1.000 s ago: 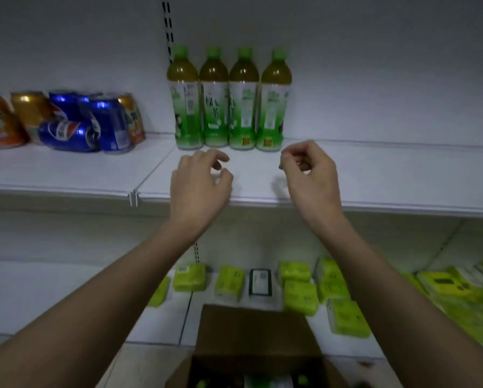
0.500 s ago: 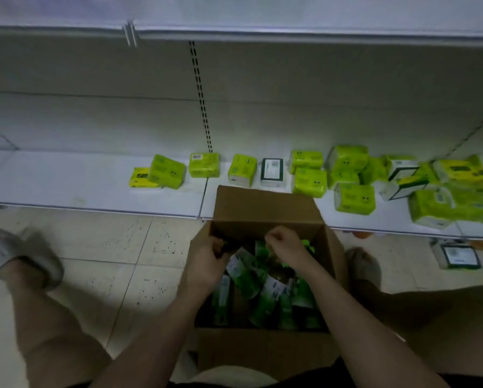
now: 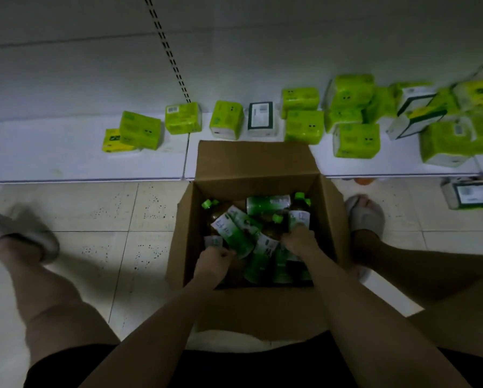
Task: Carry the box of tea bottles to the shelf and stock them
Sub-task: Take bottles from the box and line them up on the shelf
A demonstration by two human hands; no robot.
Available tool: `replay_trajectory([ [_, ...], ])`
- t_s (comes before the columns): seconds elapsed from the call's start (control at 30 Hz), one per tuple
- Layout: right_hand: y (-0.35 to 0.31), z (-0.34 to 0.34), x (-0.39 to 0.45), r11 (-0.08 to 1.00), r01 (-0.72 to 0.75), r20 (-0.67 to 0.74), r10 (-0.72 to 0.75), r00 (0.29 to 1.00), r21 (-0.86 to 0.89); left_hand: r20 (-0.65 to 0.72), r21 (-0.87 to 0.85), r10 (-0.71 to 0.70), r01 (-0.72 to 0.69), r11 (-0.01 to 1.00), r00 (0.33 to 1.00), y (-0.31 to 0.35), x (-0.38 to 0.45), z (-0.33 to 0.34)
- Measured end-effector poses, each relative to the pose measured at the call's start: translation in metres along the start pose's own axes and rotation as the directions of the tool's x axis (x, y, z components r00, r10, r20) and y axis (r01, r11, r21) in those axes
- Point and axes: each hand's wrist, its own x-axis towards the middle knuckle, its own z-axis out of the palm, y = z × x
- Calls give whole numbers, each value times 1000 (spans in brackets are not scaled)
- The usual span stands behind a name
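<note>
An open cardboard box (image 3: 251, 161) stands on the tiled floor between my feet. Several green-capped tea bottles (image 3: 268, 204) with green and white labels lie jumbled inside it. My left hand (image 3: 213, 260) is down in the box's left side, fingers closed around a bottle there. My right hand (image 3: 299, 239) is in the right side, curled over the lower part of an upright bottle (image 3: 300, 212). How firmly either hand grips is hard to make out in the dim light.
The white bottom shelf (image 3: 66, 161) runs behind the box, carrying several lime-green tissue packs (image 3: 356, 140) and a white pack (image 3: 259, 119). Another white pack (image 3: 469, 193) lies on the floor at right. My slippered feet (image 3: 364, 215) flank the box.
The view dropped from the upper shelf with its row of tea bottles to the box on the floor. Both hands went from empty in front of the shelf down into the box and onto bottles.
</note>
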Motion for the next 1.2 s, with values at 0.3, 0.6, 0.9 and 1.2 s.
replay_trajectory([
  [0.3, 41, 3, 32, 983, -100, -157, 124, 980, 156, 100, 24, -25, 22, 999, 995, 47, 40, 65],
  [0.6, 53, 18, 61, 950, -97, -107, 134, 985, 296, 147, -1, -48, 49, 999, 988, 67, 91, 100],
  [0.9, 56, 19, 77, 928, -119, -86, 159, 984, 354, 187, 174, -60, 27, 984, 981, 64, 107, 100],
  [1.2, 51, 3, 59, 924, -111, -16, 125, 992, 365, 232, -94, 62, -41, 995, 971, 39, 75, 65],
])
